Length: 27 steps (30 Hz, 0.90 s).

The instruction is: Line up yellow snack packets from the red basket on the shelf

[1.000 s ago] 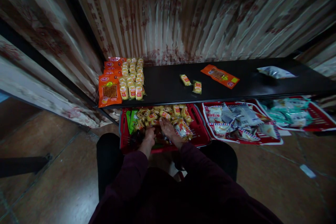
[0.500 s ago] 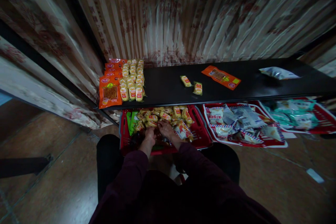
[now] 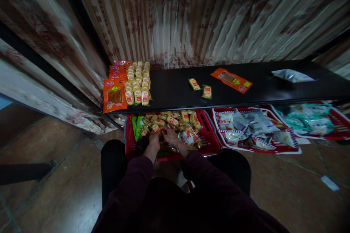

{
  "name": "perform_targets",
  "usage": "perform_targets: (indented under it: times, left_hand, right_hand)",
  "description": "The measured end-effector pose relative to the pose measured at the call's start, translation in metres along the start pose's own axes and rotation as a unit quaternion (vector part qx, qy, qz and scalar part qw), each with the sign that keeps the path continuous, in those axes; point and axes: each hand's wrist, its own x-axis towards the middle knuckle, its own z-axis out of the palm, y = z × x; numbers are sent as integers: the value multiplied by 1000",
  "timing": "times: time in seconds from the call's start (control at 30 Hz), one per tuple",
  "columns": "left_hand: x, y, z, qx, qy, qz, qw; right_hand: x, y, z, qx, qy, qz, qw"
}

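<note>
Both hands are over the red basket (image 3: pixel 213 142) below the shelf, among small yellow wrapped snacks (image 3: pixel 172 120). My left hand (image 3: pixel 154 142) is closed at a yellow wrapped snack (image 3: pixel 156 128) that stands up at its fingertips. Just to the right, my right hand (image 3: pixel 170 134) has its fingers bent close to the left fingertips; whether it grips anything is too dark to tell. A red and white packet (image 3: pixel 188 137) lies right of my right hand. At the basket's left end is a green packet (image 3: pixel 138 126).
On the black shelf (image 3: pixel 169 87) stand rows of yellow snacks (image 3: pixel 138 83) beside orange packets (image 3: pixel 115 96). Two loose snacks, an orange packet (image 3: pixel 232 80) and a silvery packet (image 3: pixel 292 75) lie farther right. More baskets hold white packets (image 3: pixel 257 123) and teal packets (image 3: pixel 314 120).
A yellow wrapped snack now shows upright at my left fingertips. My left hand has shifted slightly left and my right hand has moved slightly, staying close beside it.
</note>
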Motion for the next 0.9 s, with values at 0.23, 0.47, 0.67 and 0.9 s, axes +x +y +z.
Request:
perform_targets:
  times: [0.23,0.47,0.67,0.9]
  left_hand:
    - [-16,9,4,10,-33,5,999]
    - [-40,24,12,1,-65,53,996]
    - [-57,34,20,29,-47,118,991]
    - [-59,34,23,49,-29,141,988]
  right_hand:
    - [-4,4,-1,97,35,-9,995]
    - [-19,-5,-10,185,74,-9,980]
    - [-31,-21,-20,275,84,-39,957]
    - [-36,-28,-21,301,108,-30,947]
